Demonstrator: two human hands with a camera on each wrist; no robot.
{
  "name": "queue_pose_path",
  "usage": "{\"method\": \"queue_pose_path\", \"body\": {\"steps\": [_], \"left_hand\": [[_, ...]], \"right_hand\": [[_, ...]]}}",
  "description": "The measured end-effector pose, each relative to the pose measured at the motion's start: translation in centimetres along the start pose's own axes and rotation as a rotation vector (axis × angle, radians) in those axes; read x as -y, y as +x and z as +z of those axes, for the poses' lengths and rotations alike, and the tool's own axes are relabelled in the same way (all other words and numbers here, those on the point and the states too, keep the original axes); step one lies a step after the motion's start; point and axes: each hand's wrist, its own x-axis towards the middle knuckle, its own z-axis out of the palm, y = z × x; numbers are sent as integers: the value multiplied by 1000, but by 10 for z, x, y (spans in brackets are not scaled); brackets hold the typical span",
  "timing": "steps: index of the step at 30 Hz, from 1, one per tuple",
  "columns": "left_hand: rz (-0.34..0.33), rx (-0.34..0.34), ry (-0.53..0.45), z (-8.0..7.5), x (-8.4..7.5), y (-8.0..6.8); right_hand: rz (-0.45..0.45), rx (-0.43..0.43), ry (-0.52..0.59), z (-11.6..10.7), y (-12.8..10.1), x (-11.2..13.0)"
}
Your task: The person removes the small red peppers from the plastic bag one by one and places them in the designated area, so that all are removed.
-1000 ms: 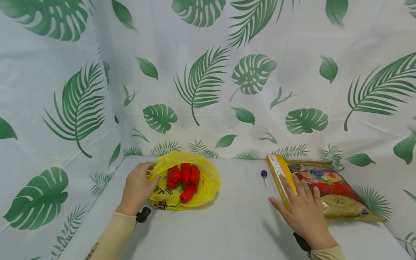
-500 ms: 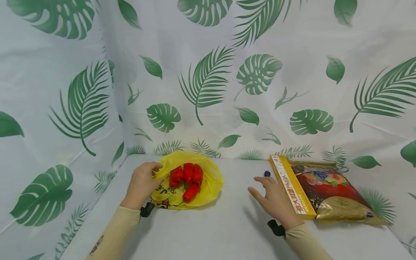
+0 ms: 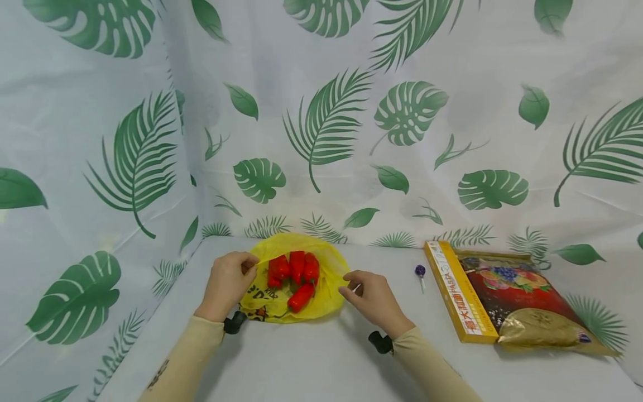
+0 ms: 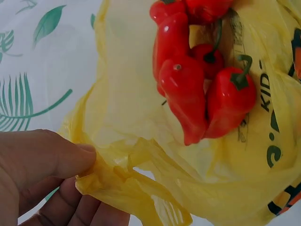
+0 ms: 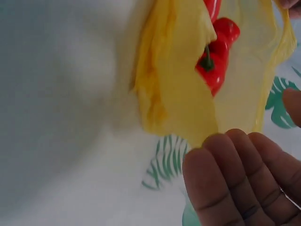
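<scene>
A yellow plastic bag lies on the white table with its mouth spread open. Several glossy red peppers with green stems sit inside it. My left hand pinches the bag's left edge; in the left wrist view the thumb presses the bunched yellow plastic against the fingers. At the bag's right edge is my right hand, fingers loosely bent and holding nothing. The right wrist view shows its fingertips right by the bag's rim, thumb apart from the fingers.
To the right of the hands lies a purple lollipop. Beyond it are a yellow and white pasta box and a red and gold pouch, side by side. A leaf-printed sheet hangs behind the table.
My right hand has left the pasta box, passed over the lollipop and come left to the bag's right edge. My left hand stays at the bag's left edge.
</scene>
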Motion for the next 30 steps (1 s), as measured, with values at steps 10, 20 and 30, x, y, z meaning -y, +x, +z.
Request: {"method": "queue_pose_path", "body": {"steps": [10,20,30], "left_hand": [[-11,12,-52,1,-4,-1],[0,-5,-44,3,-9,-1],[-7,-3,-40,3,-6,-3]], "right_hand": [[157,72,201,35,36,29],[213,-16,74,64,74,30],[310,42,37,88,99,27]]}}
